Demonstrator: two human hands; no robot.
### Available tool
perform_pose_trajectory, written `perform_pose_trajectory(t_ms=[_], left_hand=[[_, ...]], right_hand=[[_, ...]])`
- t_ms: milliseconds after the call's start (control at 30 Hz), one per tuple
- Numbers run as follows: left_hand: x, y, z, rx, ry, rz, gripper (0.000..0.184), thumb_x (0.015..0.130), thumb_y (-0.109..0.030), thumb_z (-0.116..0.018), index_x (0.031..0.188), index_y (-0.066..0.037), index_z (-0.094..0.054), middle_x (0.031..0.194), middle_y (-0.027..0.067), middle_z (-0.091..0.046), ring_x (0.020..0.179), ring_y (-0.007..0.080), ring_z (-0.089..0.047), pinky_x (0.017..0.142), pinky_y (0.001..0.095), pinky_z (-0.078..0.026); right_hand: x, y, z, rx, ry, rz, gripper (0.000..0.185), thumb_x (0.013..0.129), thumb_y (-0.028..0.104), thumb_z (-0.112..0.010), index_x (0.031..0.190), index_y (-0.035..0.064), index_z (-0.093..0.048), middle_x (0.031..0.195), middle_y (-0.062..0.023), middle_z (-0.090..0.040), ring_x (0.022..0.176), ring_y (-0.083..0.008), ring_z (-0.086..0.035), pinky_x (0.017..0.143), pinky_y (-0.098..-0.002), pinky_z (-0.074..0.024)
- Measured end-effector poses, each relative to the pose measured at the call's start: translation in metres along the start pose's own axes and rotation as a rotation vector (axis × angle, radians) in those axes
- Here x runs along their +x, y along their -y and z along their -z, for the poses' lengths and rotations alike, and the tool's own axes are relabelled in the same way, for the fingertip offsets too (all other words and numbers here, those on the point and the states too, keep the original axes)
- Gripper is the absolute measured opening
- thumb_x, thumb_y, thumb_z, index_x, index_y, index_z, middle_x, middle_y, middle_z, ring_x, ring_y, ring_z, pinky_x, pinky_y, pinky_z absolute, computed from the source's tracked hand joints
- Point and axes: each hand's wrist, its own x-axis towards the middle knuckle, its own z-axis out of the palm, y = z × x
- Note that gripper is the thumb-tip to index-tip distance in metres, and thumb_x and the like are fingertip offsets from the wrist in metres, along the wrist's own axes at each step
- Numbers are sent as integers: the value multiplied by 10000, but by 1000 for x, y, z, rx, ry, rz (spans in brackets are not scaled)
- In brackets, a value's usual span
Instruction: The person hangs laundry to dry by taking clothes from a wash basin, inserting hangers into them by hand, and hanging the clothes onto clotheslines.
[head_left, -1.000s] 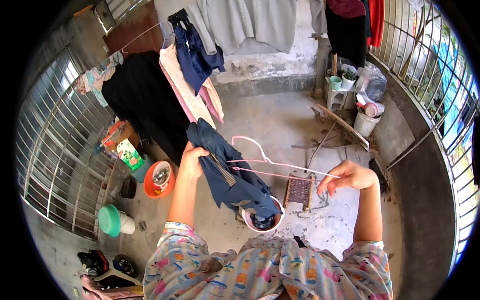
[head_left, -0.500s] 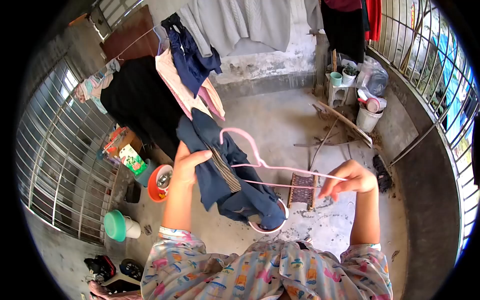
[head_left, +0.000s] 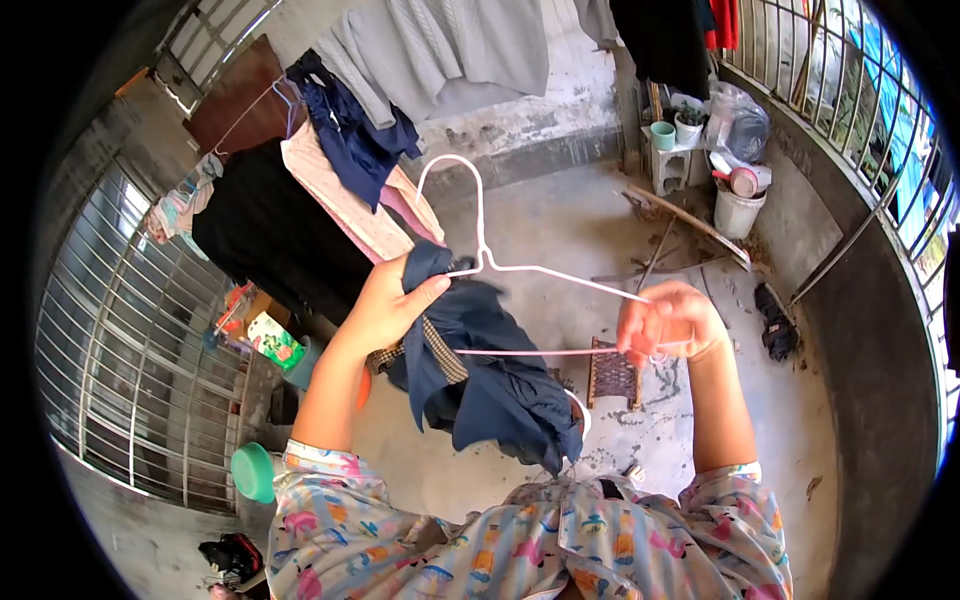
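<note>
A dark navy garment (head_left: 500,365) with a checked strip hangs from my left hand (head_left: 385,300), whose thumb and fingers pinch its upper edge. The pink hanger (head_left: 560,277) has its left arm against or inside the cloth; the exact overlap is hidden. Its hook points up and its right end is in my right hand (head_left: 672,320), fingers curled round it. Below the garment, part of a white-rimmed basin (head_left: 582,415) shows on the floor.
A small woven stool (head_left: 614,378) stands ahead on the concrete floor. Clothes hang on a line, among them a grey sweater (head_left: 450,60) and black cloth (head_left: 275,220). Sticks (head_left: 690,225) and a white bucket (head_left: 740,212) lie right; a green basin (head_left: 252,472) sits left.
The hanger has turned upright, its hook rising, and its left arm now meets the garment's top near my left hand. Both hands rose slightly; my right hand moved a little left.
</note>
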Motion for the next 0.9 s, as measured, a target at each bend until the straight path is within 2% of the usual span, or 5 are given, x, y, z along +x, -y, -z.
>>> perform_pose_trajectory(t_ms=[233,300,467,633,900], left_hand=[[-8,23,7,94,87,164,290,963,-186,-588,1155,28,-630,985,30,-679,913,104,-590,847,277,-474],[-10,15,15,81,77,164,315,972,-217,-575,1164,29,-619,995,45,-678,928,111,-588,858,280,-470],[-14,-2,32,223,91,83,287,963,-234,-576,1076,25,-623,895,101,-676,826,151,-614,795,304,-487],[-26,-10,48,316,113,41,289,953,-258,-574,982,29,-598,852,123,-642,781,194,-604,744,330,-482],[-51,54,82,497,195,-5,280,918,-270,-602,1068,-34,-583,881,228,-645,845,426,-622,732,448,-492]], right_hand=[[14,-90,77,11,-903,-92,506,984,451,-426,1105,4,-630,1189,-153,-629,961,-241,-638,815,-413,-545],[10,-149,99,-702,-878,-324,404,927,359,-590,1155,28,-620,1188,-118,-623,1107,-188,-579,913,-351,-485],[51,-241,86,-945,-651,-235,965,767,445,-775,1464,-11,-289,1464,-269,-357,1362,-378,-355,1115,-412,-312],[84,-240,103,-770,-188,-596,606,784,396,-765,1196,-23,-614,1069,-182,-663,1049,-265,-595,948,-388,-449],[106,-111,84,-520,-569,-206,173,865,101,-710,981,-21,-670,855,-32,-679,736,-94,-602,678,-262,-510]])
